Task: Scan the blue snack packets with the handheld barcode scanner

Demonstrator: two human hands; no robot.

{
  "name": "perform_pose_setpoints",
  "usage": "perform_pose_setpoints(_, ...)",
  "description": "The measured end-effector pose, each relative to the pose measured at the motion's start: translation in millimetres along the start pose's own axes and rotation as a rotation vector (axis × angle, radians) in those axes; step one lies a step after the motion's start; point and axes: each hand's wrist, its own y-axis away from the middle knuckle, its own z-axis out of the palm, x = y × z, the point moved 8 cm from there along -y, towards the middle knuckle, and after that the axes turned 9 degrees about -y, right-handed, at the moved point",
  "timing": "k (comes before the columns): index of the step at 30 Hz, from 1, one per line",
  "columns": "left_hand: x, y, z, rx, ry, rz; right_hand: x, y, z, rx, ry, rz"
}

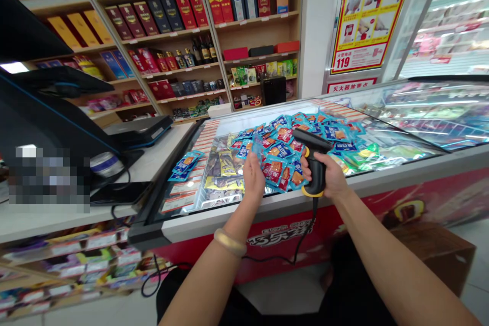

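A person's left hand (254, 175) pinches a blue packet (257, 145); the right hand (333, 175) grips a black-and-yellow scanner (317, 165), both over the freezer's (206, 222) front edge. Heaped packets (280, 151) lie behind, a small stack (185, 165) near its left edge.

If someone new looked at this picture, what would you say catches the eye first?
Probably the heap of blue packets on the freezer, mid-picture. At its near edge, the right hand grips a black-and-yellow scanner and the left hand holds a single packet. Behind, to the right, is a red poster.
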Motion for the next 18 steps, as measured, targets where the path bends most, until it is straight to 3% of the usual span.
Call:
perform_pose_setpoints(3, -20, -3, -4, 0.055, 0.312, -0.201, 7, 4, 8, -0.101, 0.035, 0.098)
perform_pose_setpoints(6, -24, -3, -2, 0.068, 0.457, -0.264, 16, 9, 15, -0.185, 0.137, 0.190)
perform_pose_setpoints(18, -20, -1, -2, 0.114, 0.512, -0.273, 30, 12, 15, -0.205, 0.401, 0.319)
